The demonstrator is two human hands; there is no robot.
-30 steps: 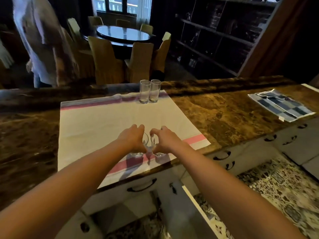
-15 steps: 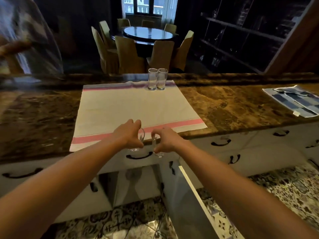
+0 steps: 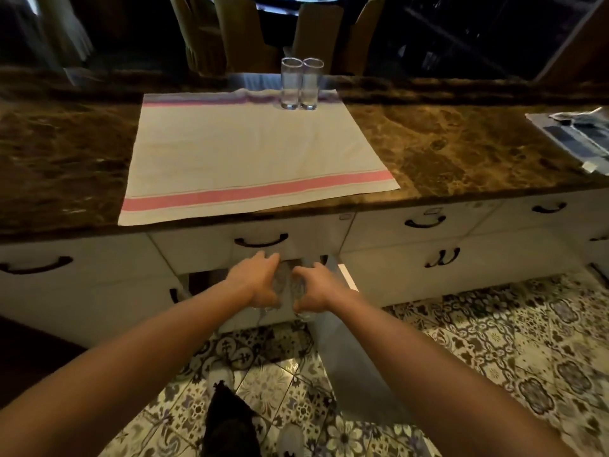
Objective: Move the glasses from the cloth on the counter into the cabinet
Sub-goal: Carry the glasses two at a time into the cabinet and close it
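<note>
A home kitchen or bar area, open to a dining room. Long brown marble counter (image 3: pixel 445 153) over pale cabinet (image 3: pixel 461 258) fronts and drawers with dark curved handles (image 3: pixel 261 241), patterned ornate floor tiles (image 3: pixel 494 341) underfoot, a striped tea cloth (image 3: pixel 250 159) spread flat (two drinking glasses (image 3: pixel 301 84) on its far edge). Beyond: upholstered dining chairs (image 3: pixel 244 34) around a round table, dark shelving at right.
</note>
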